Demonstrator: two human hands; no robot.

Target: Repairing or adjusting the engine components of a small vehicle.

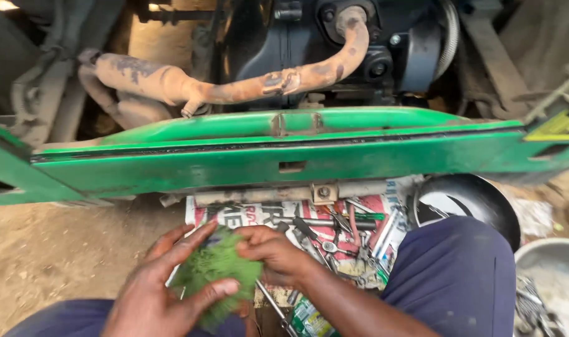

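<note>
A green painted sheet-metal frame rail spans the view from edge to edge; it is long, flat-faced and scuffed, with a small rectangular slot at mid-length and a dark seam along its upper fold. Above it sits a dark engine block, smooth cast metal with bolt heads. A rusted, orange-brown exhaust pipe curves across the block; its surface is pitted and flaking. The ground below is dry, loose brown dirt.

A round black metal pan lies at the right, just beside a grey, dented bowl holding metal scraps. Printed red-and-white paper is spread on the dirt under the rail and carries a clutter of steel hand tools, thin, elongated and greasy.

The person's legs, in dark blue cloth, frame the lower edge. Between them, both hands meet over a wad of green fibrous material, shaggy and loosely matted. The left hand cups the wad from beneath, thumb pressed over its lower edge. The right hand grips the wad's right side, fingers curled closed.
</note>
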